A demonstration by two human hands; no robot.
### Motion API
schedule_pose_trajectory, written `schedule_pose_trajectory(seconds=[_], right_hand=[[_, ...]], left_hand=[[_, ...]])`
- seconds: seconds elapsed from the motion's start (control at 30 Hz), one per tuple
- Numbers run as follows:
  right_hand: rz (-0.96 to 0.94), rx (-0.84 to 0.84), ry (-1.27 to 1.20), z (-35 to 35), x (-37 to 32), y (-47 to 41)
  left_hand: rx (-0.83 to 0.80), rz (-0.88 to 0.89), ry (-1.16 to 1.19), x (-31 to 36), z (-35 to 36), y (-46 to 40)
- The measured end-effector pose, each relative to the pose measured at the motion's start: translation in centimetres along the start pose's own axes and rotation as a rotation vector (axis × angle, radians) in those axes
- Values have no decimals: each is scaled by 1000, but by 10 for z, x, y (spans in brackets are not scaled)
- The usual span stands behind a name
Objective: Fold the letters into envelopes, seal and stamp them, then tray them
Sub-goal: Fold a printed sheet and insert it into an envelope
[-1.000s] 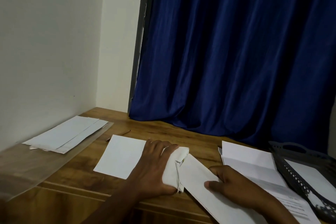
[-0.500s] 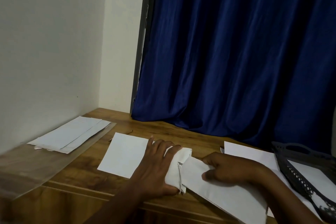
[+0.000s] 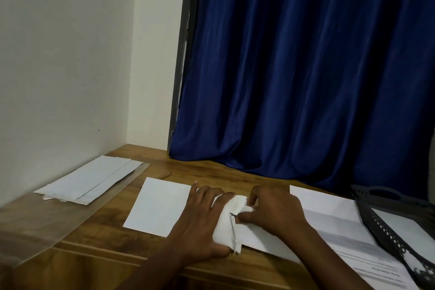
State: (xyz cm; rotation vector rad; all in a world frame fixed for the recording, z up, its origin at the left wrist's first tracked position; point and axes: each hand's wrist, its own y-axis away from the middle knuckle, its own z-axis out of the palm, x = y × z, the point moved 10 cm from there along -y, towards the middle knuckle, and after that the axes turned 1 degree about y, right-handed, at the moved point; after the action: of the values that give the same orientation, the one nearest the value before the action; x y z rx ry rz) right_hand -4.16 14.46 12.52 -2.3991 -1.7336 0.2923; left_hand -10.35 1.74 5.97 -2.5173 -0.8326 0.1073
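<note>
Left hand point(image 3: 200, 221) lies flat, fingers extended, pressing a folded letter point(image 3: 157, 206) against the desk point(image 3: 98, 249) near its front edge. Right hand point(image 3: 273, 212) grips the open end of an envelope point(image 3: 261, 239), fingers curled at the letter's crumpled end. A stack of envelopes point(image 3: 91, 180) lies at the desk's left edge. Printed sheets point(image 3: 334, 221) lie to the right, beside a dark tray point(image 3: 367, 209) at the right edge.

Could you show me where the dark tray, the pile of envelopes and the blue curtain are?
dark tray point(image 3: 367, 213): head view, on its perforated near wall.
pile of envelopes point(image 3: 91, 179): head view, middle of the top envelope.
blue curtain point(image 3: 306, 66): head view, on its folds, mid-cloth.
</note>
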Motion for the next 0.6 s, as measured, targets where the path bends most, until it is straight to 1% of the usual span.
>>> schedule_pose_trajectory(seconds=[0.1,0.13,0.27,0.33,0.37,0.47,0.53,0.6], right_hand=[[134,-22,-119,3,32,10],[184,-42,-211,5,45,17],[365,-118,-726,19,92,49],[427,-214,-856,36,104,61],[431,-246,-904,43,105,66],[410,-176,-987,49,104,66],[335,-123,-1022,47,91,59],[282,-120,-1078,50,69,52]], left_hand=[[37,-12,23,-2,-3,2],[43,-15,29,-3,-4,2],[55,-33,22,-6,-3,1],[63,-42,19,-7,-2,0],[63,-43,20,-7,-1,-1],[52,-46,21,-8,1,-2],[43,-38,21,-7,2,-1],[36,-24,25,-5,2,-1]])
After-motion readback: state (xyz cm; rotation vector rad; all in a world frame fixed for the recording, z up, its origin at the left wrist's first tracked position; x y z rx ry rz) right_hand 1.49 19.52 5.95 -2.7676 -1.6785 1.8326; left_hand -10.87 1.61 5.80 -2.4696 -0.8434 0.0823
